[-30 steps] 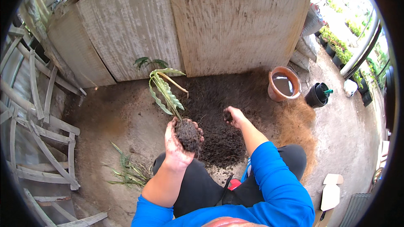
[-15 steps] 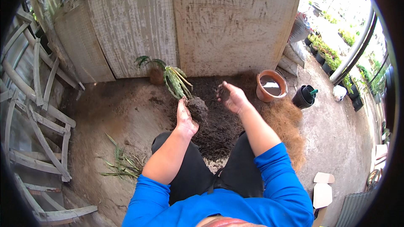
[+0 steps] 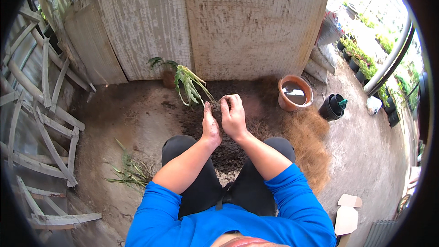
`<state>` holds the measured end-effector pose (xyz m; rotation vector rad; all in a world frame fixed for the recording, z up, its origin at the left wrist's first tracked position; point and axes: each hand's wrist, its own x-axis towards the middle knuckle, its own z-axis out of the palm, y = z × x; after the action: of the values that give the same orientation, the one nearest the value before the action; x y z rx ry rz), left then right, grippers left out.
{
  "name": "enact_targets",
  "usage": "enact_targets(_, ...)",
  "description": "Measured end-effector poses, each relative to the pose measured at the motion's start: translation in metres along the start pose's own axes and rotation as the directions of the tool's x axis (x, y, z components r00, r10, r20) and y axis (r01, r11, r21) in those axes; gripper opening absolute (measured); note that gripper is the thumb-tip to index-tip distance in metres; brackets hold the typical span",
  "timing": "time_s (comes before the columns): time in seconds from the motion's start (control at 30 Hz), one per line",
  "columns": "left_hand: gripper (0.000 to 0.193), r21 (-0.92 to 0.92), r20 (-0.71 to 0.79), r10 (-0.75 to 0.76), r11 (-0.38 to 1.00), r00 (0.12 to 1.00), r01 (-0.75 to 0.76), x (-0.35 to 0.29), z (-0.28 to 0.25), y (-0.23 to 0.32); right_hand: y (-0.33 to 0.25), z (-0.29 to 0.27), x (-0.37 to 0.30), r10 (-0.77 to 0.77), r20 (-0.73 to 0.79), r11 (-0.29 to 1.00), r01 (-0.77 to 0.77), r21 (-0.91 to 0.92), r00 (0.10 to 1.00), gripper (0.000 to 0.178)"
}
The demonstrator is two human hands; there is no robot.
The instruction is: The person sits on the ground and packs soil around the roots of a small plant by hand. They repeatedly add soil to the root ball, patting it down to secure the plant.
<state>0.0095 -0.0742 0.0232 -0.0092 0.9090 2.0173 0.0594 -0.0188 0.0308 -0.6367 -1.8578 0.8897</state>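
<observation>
Both hands have come together over the dark soil pile (image 3: 228, 146): soil-smeared left hand (image 3: 211, 126) and right hand (image 3: 233, 116) now close around the long-leaved green seedling's (image 3: 192, 84) root ball, previously cupped by the left alone.

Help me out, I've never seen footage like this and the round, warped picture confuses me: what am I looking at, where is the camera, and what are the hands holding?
The camera sits on a person's head and looks down, and its wide lens bends straight edges. The blue sleeves and dark trousers are the wearer's own. Both hands meet in front: the left hand and right hand cup the soil-covered root end of a small green plant, whose leaves lean left. Below lies a pile of dark soil on the concrete ground. To the right stand a terracotta pot and a black pot, beside brown fibre. Cut leaves lie at the left.
</observation>
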Motion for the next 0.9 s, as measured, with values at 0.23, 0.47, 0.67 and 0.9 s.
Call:
enact_targets(0.23,0.048,0.048,0.092,0.078,0.995,0.993,-0.083,0.006,0.001,-0.024,0.011,-0.015,-0.003,-0.067,0.116,0.994,0.056,0.093,0.991,0.029)
enact_targets(0.47,0.051,0.107,0.191,0.077,0.989,0.979,-0.099,-0.006,0.003,-0.034,0.017,-0.029,-0.013,-0.012,0.296,0.999,0.003,0.033,0.955,0.042)
enact_targets(0.67,0.044,-0.035,0.029,0.047,0.998,0.998,-0.046,0.026,-0.017,-0.033,0.005,-0.016,-0.006,0.018,0.311,0.808,-0.197,0.555,0.95,0.044)
enact_targets(0.9,0.039,-0.154,0.024,0.009,0.988,1.0,-0.005,0.029,-0.016,-0.021,0.01,-0.023,-0.007,0.012,0.296,0.977,-0.075,0.201,0.955,0.038)
